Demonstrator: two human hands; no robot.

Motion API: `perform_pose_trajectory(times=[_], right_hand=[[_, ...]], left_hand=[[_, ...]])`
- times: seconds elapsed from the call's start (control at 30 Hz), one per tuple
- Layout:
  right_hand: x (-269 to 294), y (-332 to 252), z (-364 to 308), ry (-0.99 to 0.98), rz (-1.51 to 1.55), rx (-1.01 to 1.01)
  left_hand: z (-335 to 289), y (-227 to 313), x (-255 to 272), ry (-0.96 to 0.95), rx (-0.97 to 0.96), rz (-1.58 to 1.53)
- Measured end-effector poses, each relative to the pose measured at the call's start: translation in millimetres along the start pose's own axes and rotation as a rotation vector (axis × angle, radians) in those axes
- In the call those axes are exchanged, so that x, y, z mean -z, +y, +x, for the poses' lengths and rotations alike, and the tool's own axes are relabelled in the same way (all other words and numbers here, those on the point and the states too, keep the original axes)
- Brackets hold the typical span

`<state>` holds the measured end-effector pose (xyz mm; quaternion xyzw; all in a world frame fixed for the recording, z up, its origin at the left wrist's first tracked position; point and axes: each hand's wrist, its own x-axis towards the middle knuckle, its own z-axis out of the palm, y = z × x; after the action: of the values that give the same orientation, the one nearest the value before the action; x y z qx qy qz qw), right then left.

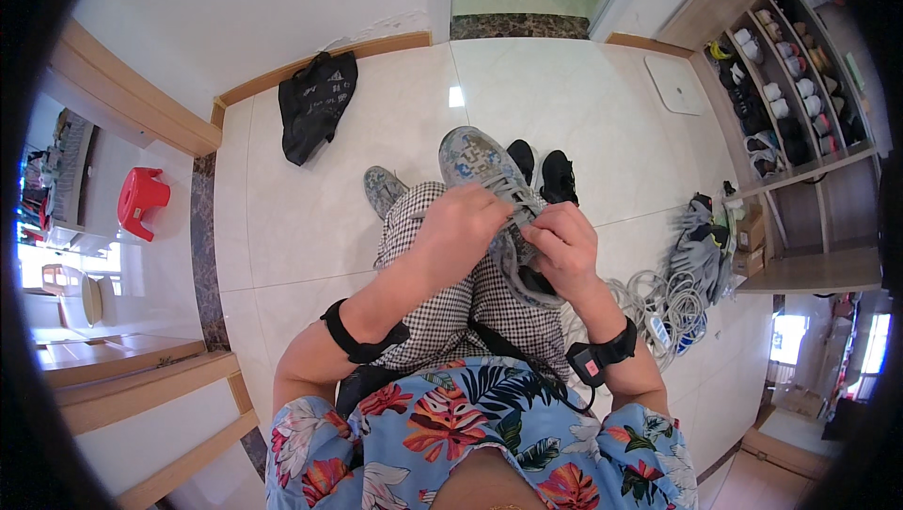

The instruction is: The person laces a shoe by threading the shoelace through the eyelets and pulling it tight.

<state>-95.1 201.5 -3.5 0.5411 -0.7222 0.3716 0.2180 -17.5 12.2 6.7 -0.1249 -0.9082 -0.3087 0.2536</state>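
Observation:
A grey-blue camouflage sneaker rests over my lap, toe pointing away from me and its opening toward me. Grey shoelaces cross its tongue. My left hand is closed at the left side of the lacing, its fingertips pinching the lace. On the other side, my right hand pinches the lace between thumb and fingers, close to the shoe's collar. The lace ends are partly hidden by my fingers. A matching camouflage sneaker stands on the floor, left of my checked trousers.
Black shoes stand just beyond the sneaker. At right lie coiled white cables and grey gloves, below a shoe rack. A white scale, black bag and red stool are around the floor.

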Motion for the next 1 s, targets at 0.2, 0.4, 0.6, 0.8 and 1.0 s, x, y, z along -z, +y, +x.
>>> perform_pose_trajectory(times=[0.2,0.4,0.6,0.8,1.0], right_hand=[[2,-5,1,-0.019,0.018,-0.024],[5,-11,0,-0.074,0.06,-0.084],[11,-13,-5,-0.109,0.096,-0.136],[13,-19,-7,-0.177,0.159,-0.195],[15,-18,-6,-0.231,0.166,-0.206]], left_hand=[[-3,-5,0,-0.01,0.002,-0.062],[-4,7,3,-0.119,0.144,-0.068],[-10,4,-10,-0.018,0.189,-0.103],[-14,-10,-4,-0.103,0.177,-0.286],[-9,-6,-6,-0.031,0.073,-0.114]])
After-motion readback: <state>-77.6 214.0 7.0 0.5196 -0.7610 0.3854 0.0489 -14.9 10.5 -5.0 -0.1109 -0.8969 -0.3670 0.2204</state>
